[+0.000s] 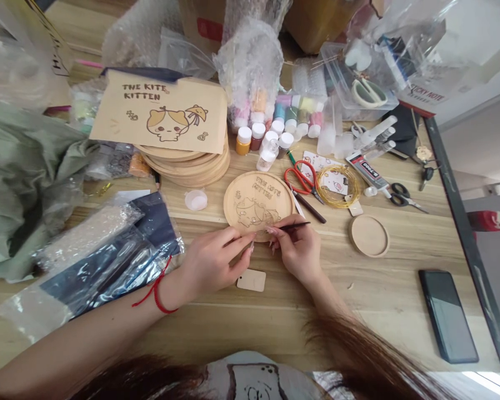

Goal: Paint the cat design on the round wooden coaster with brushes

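A round wooden coaster (256,203) with a pencilled cat and the words "THE KITE KITTEN" lies on the table, tilted up slightly toward me. My left hand (214,261), with a red string bracelet at the wrist, grips its lower edge from the left. My right hand (298,253) pinches a thin dark paintbrush (295,226), and its tip is at the coaster's lower right area. A small blank wooden tag (251,280) lies just below my hands, touching neither.
Behind the coaster are paint pots (244,140), a stack of wooden discs (200,166) under a printed kitten card (158,111), red-handled scissors (302,176) and gold wire (337,187). A plain wooden disc (369,235) and a phone (448,316) lie right; plastic packets (108,261) lie left.
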Action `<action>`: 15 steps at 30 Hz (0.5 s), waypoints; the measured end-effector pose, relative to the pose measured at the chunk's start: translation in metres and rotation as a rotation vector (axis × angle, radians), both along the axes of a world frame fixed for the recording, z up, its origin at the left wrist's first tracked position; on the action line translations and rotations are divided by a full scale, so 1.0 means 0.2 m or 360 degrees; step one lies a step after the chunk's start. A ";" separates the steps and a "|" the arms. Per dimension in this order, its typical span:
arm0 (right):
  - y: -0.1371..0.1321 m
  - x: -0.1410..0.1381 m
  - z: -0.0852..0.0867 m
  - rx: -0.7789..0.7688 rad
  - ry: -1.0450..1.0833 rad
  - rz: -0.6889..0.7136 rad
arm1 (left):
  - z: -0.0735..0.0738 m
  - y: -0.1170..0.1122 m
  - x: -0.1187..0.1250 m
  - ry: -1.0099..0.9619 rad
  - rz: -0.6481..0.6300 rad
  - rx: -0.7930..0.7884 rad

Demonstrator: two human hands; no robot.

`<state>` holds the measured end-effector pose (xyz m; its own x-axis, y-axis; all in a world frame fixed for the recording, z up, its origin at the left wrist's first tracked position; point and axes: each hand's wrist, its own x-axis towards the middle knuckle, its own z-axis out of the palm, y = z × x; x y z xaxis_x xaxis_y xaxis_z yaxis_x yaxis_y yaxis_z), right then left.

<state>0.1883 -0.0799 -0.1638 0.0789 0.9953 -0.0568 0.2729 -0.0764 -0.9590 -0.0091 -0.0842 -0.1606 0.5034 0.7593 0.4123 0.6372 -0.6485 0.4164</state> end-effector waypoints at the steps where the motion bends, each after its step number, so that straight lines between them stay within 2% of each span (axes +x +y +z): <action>1: 0.00 0.00 0.00 -0.0003 -0.0009 -0.0004 | 0.00 0.00 0.00 0.0000 -0.0001 -0.0002; 15: 0.00 -0.01 -0.02 -0.0007 -0.0050 -0.0018 | 0.00 0.00 0.00 0.0028 0.0010 -0.0010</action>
